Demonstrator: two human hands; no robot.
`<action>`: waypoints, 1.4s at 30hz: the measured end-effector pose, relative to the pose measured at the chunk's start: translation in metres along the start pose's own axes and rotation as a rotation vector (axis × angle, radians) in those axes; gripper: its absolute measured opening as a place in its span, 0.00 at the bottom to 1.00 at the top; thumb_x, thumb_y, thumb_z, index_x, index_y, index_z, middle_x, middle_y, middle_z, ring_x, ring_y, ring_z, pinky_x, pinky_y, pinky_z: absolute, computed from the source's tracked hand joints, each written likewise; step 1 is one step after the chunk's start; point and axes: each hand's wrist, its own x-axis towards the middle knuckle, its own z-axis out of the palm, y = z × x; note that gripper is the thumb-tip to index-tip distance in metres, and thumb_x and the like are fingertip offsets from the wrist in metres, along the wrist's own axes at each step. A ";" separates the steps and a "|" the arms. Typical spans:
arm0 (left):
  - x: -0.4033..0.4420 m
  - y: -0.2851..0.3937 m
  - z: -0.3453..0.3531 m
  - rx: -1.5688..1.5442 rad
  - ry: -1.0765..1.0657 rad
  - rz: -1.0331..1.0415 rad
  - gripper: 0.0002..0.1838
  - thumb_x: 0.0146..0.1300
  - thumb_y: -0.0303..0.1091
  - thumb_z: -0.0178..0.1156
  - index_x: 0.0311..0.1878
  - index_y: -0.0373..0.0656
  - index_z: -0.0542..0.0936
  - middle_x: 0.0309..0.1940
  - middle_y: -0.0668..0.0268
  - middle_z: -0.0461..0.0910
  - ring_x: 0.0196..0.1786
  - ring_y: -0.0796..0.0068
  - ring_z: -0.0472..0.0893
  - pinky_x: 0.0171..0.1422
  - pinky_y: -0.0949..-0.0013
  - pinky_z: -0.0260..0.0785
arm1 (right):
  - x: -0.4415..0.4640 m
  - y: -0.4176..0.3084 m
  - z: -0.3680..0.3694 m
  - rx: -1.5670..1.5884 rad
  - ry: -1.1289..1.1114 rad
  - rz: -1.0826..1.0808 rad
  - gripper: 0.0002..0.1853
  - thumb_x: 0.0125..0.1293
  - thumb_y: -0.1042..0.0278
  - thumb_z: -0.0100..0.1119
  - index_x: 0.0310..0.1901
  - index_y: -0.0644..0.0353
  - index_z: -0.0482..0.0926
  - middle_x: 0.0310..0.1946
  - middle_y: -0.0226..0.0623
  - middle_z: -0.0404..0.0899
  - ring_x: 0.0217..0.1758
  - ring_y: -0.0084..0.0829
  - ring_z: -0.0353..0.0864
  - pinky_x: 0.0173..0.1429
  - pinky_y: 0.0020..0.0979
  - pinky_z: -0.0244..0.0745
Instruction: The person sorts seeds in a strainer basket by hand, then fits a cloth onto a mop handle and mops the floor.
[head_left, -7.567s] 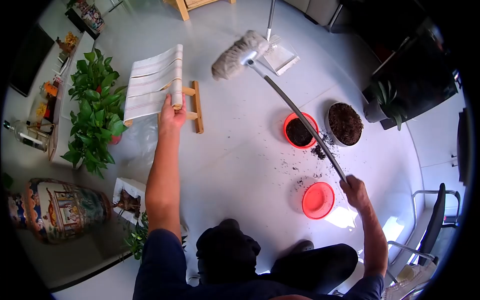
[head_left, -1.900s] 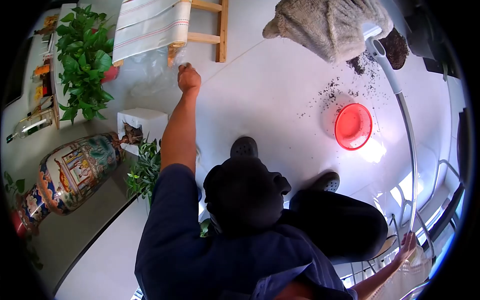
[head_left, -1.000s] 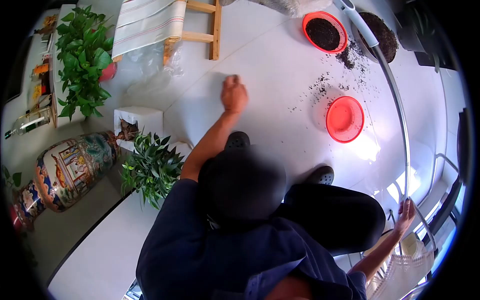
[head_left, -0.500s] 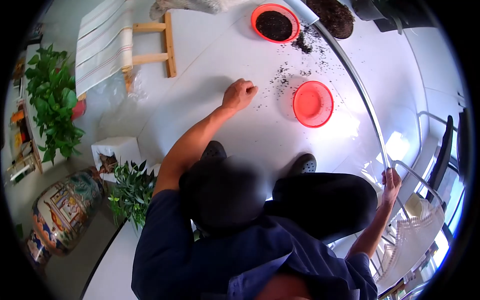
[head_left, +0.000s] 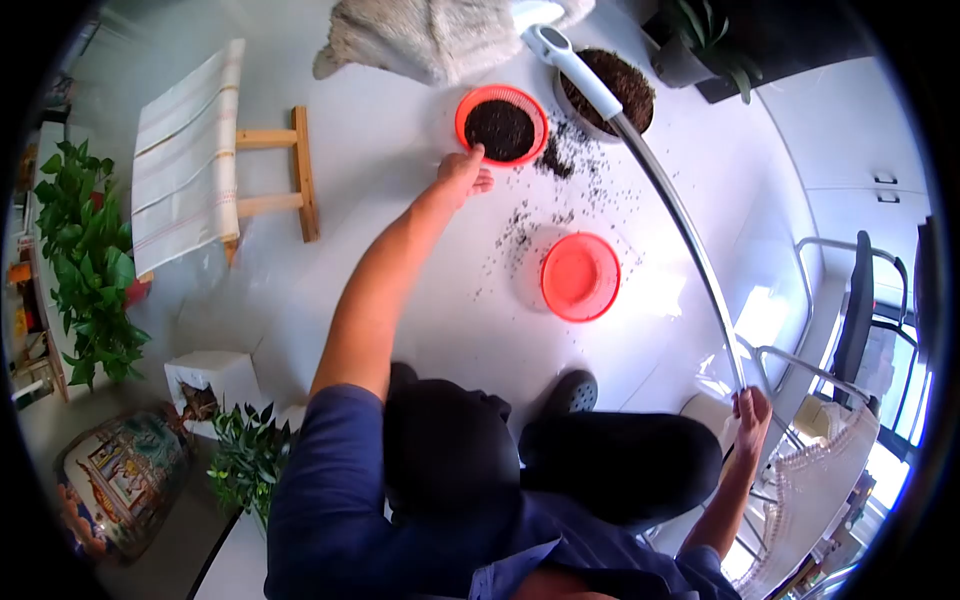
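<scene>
My left hand [head_left: 466, 177] reaches to the near left rim of a red basket [head_left: 462, 121] with dark soil inside; its fingers are apart, and whether it touches the rim is unclear. My right hand [head_left: 752, 410] is closed round the lower end of the metal mop pole [head_left: 680, 215]. At the pole's far end, the fluffy grey mop head [head_left: 420, 38] hangs beyond the soil basket. Nearer to me stands an empty red basket [head_left: 580, 277]. Crumbs of soil [head_left: 556, 158] lie scattered on the floor between the baskets.
Right of the soil basket sits a round pot of brown soil [head_left: 622, 88]. A wooden stool with striped cloth [head_left: 187, 155] stands at the left, near leafy plants [head_left: 85, 262]. A painted vase [head_left: 125, 475] and a white box [head_left: 215, 378] are lower left; metal-framed chairs [head_left: 858, 310] stand right.
My left hand has left the striped stool and moved right and forward to the soil basket, its fingers now opened. The mop pole has shifted with my right hand still round it.
</scene>
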 end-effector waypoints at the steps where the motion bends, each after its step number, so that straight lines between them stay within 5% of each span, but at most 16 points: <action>1: 0.006 0.000 0.004 0.036 0.048 0.055 0.22 0.69 0.44 0.54 0.55 0.35 0.68 0.38 0.47 0.80 0.34 0.57 0.84 0.38 0.58 0.82 | -0.003 0.004 -0.003 0.001 0.027 0.025 0.28 0.65 0.40 0.55 0.26 0.63 0.75 0.18 0.27 0.69 0.22 0.18 0.65 0.27 0.25 0.58; 5: 0.005 0.009 0.014 0.159 0.111 0.173 0.16 0.69 0.28 0.47 0.58 0.38 0.68 0.44 0.51 0.78 0.32 0.60 0.84 0.34 0.62 0.84 | -0.006 0.002 -0.010 0.031 0.081 0.035 0.25 0.68 0.46 0.51 0.28 0.64 0.75 0.17 0.27 0.66 0.19 0.17 0.63 0.24 0.23 0.56; 13: -0.094 0.016 -0.038 0.061 0.056 0.220 0.17 0.70 0.27 0.45 0.61 0.42 0.65 0.50 0.55 0.76 0.40 0.62 0.83 0.40 0.60 0.83 | 0.089 -0.076 0.022 -0.043 0.086 -0.129 0.15 0.70 0.59 0.49 0.34 0.64 0.76 0.18 0.27 0.67 0.19 0.17 0.63 0.23 0.25 0.57; 19: -0.184 -0.017 -0.108 0.099 0.130 0.144 0.14 0.69 0.28 0.47 0.57 0.41 0.68 0.48 0.57 0.77 0.38 0.64 0.84 0.36 0.64 0.84 | 0.211 -0.153 0.089 -0.338 0.117 -0.286 0.14 0.65 0.61 0.48 0.32 0.63 0.78 0.25 0.49 0.78 0.31 0.48 0.78 0.36 0.45 0.70; 22: -0.214 -0.044 -0.139 0.042 0.163 0.140 0.14 0.69 0.28 0.47 0.57 0.39 0.67 0.49 0.56 0.76 0.39 0.63 0.83 0.38 0.63 0.84 | 0.253 -0.172 0.124 -0.442 0.125 -0.367 0.12 0.64 0.64 0.48 0.37 0.62 0.79 0.31 0.50 0.81 0.37 0.52 0.80 0.42 0.48 0.73; 26: -0.238 -0.065 -0.156 0.052 0.229 0.152 0.13 0.70 0.29 0.47 0.55 0.37 0.66 0.47 0.54 0.75 0.39 0.61 0.83 0.39 0.62 0.83 | 0.229 -0.207 0.140 -0.703 0.042 -0.401 0.12 0.63 0.69 0.48 0.45 0.63 0.76 0.32 0.54 0.80 0.38 0.54 0.80 0.43 0.50 0.74; 33: -0.239 -0.080 -0.151 -0.055 0.208 0.161 0.12 0.70 0.29 0.47 0.54 0.37 0.66 0.46 0.55 0.74 0.40 0.62 0.82 0.42 0.62 0.82 | 0.123 -0.193 0.106 -0.696 -0.015 -0.496 0.15 0.65 0.73 0.48 0.52 0.67 0.73 0.30 0.55 0.79 0.33 0.57 0.79 0.40 0.50 0.73; 42: -0.238 -0.081 -0.155 -0.099 0.190 0.177 0.12 0.70 0.29 0.48 0.54 0.39 0.68 0.46 0.58 0.75 0.41 0.65 0.82 0.43 0.64 0.81 | 0.002 -0.197 0.054 -0.663 -0.110 -0.310 0.17 0.62 0.78 0.53 0.53 0.62 0.74 0.31 0.54 0.79 0.34 0.55 0.80 0.40 0.47 0.75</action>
